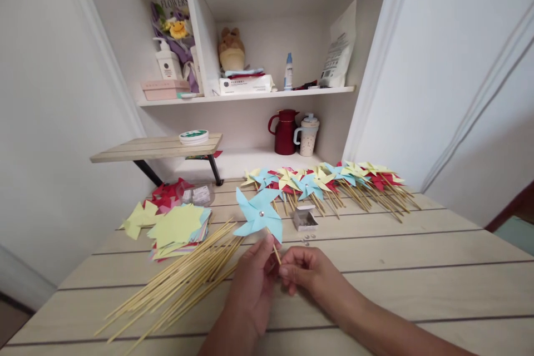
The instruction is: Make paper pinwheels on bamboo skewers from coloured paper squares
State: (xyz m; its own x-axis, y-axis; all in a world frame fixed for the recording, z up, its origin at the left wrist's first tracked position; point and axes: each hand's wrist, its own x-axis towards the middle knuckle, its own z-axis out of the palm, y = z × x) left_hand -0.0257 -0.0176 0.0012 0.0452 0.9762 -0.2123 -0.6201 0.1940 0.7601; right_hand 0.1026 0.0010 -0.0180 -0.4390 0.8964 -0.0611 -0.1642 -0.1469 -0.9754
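A light blue paper pinwheel (254,212) with a silvery pin at its centre is held up in front of me on a thin wooden stick (276,254). My left hand (256,278) is closed around the upper stick, its thumb just under the paper blades. Lower down, my right hand (306,270) pinches the same stick between thumb and fingers. Loose wooden sticks (179,278) lie in a bundle to the left of my left hand. Beyond my right hand stands a small open box (305,218), with several tiny metal pins (307,239) on the table before it.
Finished pinwheels (317,181) in blue, yellow and red lie in a row at the back. Stacked cut paper (177,228) sits at the left, near a clear plastic container (198,194). A small raised stand (158,147) and a red jug (286,132) are behind.
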